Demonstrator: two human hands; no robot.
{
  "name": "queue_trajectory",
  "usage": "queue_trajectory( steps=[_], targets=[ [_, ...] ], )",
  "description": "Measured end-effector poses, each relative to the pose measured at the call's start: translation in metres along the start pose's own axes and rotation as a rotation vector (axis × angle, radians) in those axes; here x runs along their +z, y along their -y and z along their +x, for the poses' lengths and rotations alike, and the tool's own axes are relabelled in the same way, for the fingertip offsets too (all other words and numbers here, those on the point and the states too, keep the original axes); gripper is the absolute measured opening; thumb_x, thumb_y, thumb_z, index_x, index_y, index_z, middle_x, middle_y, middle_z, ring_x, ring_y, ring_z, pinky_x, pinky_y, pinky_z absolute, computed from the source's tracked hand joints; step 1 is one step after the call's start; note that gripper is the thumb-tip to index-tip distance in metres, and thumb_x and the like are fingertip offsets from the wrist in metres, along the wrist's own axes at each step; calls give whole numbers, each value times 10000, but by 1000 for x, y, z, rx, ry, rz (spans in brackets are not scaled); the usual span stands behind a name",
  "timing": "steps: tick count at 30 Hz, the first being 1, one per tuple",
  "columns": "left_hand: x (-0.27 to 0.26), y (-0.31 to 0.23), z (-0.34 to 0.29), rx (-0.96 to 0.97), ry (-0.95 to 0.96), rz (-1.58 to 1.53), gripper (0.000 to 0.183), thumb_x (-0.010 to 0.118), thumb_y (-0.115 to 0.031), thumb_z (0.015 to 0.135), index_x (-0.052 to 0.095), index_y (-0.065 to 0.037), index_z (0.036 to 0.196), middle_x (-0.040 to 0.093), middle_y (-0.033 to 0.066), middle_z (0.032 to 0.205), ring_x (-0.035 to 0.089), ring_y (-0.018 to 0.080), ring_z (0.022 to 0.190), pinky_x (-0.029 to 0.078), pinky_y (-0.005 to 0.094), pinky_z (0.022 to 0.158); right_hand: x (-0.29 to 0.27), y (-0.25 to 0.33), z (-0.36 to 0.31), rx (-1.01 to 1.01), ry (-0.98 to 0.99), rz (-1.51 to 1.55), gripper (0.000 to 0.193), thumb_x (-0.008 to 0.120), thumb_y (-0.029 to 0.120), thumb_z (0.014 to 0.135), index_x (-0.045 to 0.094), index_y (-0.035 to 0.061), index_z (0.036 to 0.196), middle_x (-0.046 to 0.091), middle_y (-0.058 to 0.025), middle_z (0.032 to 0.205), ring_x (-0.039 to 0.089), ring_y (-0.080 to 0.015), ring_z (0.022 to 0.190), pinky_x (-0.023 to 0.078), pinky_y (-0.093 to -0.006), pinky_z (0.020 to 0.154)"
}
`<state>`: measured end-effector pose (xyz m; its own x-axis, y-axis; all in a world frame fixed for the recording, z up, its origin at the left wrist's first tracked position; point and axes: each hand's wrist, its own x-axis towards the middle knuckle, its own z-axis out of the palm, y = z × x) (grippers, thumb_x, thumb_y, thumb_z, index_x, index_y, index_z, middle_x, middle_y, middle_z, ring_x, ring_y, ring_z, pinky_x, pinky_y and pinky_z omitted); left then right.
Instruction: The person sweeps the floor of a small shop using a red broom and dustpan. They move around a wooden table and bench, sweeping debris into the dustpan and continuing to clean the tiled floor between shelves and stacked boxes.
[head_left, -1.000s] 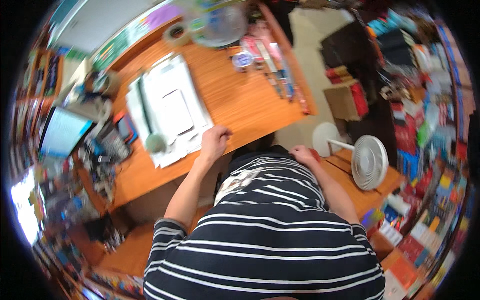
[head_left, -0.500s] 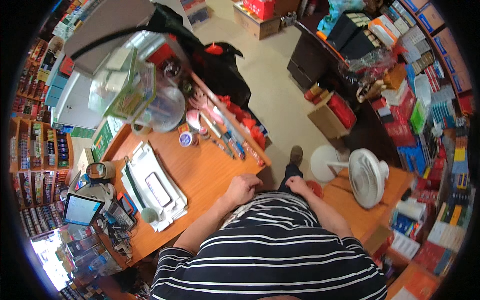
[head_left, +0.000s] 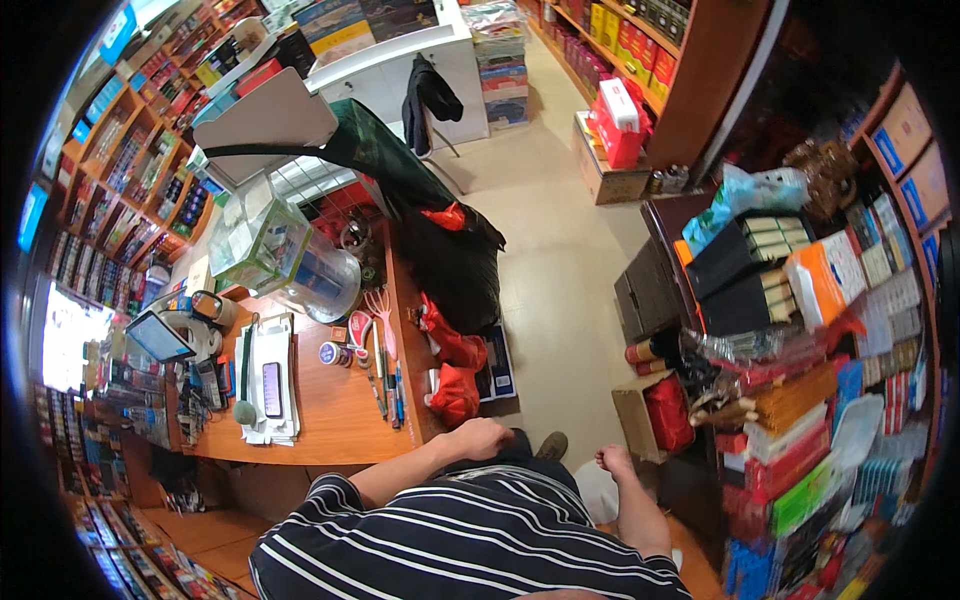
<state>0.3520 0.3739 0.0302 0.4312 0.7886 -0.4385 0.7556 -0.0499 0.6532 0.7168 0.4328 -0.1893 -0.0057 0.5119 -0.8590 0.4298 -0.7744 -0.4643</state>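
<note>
Hanging just off the front right corner of the wooden desk [head_left: 325,435]: one left hand [head_left: 485,438], back uppermost, fingers bent; how far they close, and whether they hold anything, cannot be told. One right hand [head_left: 614,460], well apart from the desk's right edge, fingers curled into a loose fist; contents hidden. Near the right hand, an open cardboard box [head_left: 630,415] with a red item [head_left: 668,412] inside, and a white round base [head_left: 598,490], partly covered. Near the left hand, beyond the desk's right edge, red bags [head_left: 456,393]. On the desk: dark phone [head_left: 272,390] atop white papers [head_left: 280,345], toward the front edge, left of middle; green rod with ball end [head_left: 244,412], along the papers' left side; pens [head_left: 396,395] beside the right edge; lidded round tub [head_left: 332,353], between papers and pens; clear container [head_left: 335,285], back right corner.
</note>
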Motion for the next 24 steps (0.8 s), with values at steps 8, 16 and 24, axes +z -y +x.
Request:
queue_trajectory(
  steps=[8, 16, 24],
  targets=[
    [-38, 48, 76, -268, 75, 20, 312, 515, -172, 793, 630, -99, 1074, 649, 194, 951, 622, 358, 898, 494, 459, 769, 15, 112, 88, -20, 298, -206, 173, 497, 118, 865, 625, 11, 820, 624, -75, 720, 582, -163, 591, 479, -273, 543],
    [-205, 136, 264, -129, 53, 139, 239, 559, -168, 748, 683, -53, 918, 668, 181, 891, 642, 347, 835, 512, 448, 696, -23, 327, 170, -590, 332, -745, 153, 555, 122, 824, 631, 12, 750, 615, -77, 665, 589, -166, 590, 469, -286, 523],
    [-449, 188, 359, -12, -483, 117, 166, 565, -148, 742, 646, -43, 842, 658, 172, 796, 643, 362, 745, 516, 473, 621, -13, 591, 243, -47, 141, -159, 152, 518, 104, 851, 605, 19, 760, 620, -72, 674, 565, -139, 525, 422, -241, 433]
  ],
)
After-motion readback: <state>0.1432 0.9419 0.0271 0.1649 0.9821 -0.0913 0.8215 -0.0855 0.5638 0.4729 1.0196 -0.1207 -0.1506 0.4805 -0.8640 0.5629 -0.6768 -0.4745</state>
